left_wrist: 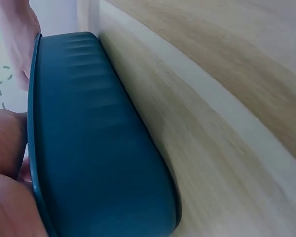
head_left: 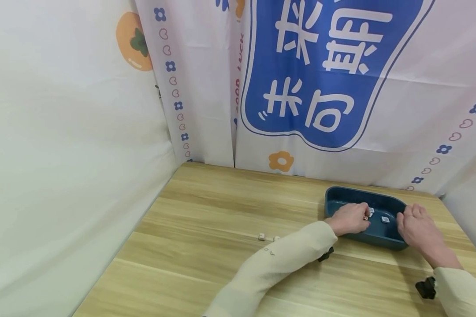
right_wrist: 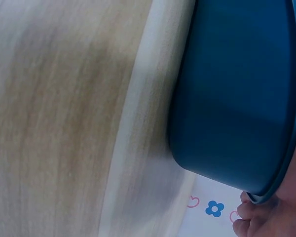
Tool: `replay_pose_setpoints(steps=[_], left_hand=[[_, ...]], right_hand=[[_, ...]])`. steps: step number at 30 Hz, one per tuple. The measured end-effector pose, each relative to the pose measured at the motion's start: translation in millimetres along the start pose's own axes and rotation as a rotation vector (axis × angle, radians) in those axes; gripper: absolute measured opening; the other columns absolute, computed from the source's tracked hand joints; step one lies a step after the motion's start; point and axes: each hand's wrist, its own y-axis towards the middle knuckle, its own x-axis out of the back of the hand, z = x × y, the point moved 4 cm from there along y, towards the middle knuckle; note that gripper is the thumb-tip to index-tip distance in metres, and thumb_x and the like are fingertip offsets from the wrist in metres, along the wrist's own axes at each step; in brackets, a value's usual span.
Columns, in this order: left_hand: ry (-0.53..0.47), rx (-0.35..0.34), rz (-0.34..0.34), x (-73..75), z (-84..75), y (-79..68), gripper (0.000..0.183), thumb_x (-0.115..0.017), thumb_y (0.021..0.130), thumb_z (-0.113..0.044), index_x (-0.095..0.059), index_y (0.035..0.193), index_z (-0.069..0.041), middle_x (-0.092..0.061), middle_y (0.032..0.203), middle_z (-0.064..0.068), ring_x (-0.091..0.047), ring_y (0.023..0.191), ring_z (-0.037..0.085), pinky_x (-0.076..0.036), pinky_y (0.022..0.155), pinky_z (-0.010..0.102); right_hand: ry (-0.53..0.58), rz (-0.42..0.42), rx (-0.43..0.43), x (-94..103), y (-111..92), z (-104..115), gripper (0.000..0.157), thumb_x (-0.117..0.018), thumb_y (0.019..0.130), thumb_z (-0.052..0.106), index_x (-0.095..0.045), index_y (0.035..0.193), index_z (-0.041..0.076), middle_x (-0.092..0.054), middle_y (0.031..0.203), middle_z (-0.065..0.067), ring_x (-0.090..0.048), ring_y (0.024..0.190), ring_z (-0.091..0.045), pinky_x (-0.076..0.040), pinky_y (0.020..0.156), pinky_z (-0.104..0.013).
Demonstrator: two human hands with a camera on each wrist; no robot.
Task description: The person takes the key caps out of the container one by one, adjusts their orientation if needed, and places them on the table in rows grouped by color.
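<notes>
The right hand [head_left: 419,228] grips the tray [head_left: 382,241] while the left hand [head_left: 350,218], seemingly pinching a cube [head_left: 366,217] inside it, other cubes [head_left: 385,219] just beyond the pinch, is apparently placing that piece, calling next for loosened fingers.

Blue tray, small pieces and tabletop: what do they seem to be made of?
Tray: probably moulded plastic, smooth and fairly matte; both wrist views show even colour and rounded corners.
Small pieces: possibly hard plastic, from their pale, blocky look, but too small to tell.
Tabletop: wood or wood-look laminate; streaky grain shows, but the look leaves it open.
</notes>
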Motion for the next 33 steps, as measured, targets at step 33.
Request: replay_pose_setpoints(steps=[33], left_hand=[[0.024, 0.241, -0.034, -17.2, 3.9, 36.0, 0.014, -0.069, 0.088, -0.040, -0.060, 0.097, -0.034, -0.061, 0.084, -0.015, -0.054, 0.068, 0.005, -0.044, 0.058, 0.025]], right_hand=[[-0.023, -0.029, 0.031, -2.6, 0, 1, 0.051, -0.029, 0.104, 0.015, -0.030, 0.126, -0.031, -0.029, 0.133, -0.053, -0.027, 0.125, -0.061, -0.014, 0.116, -0.062]])
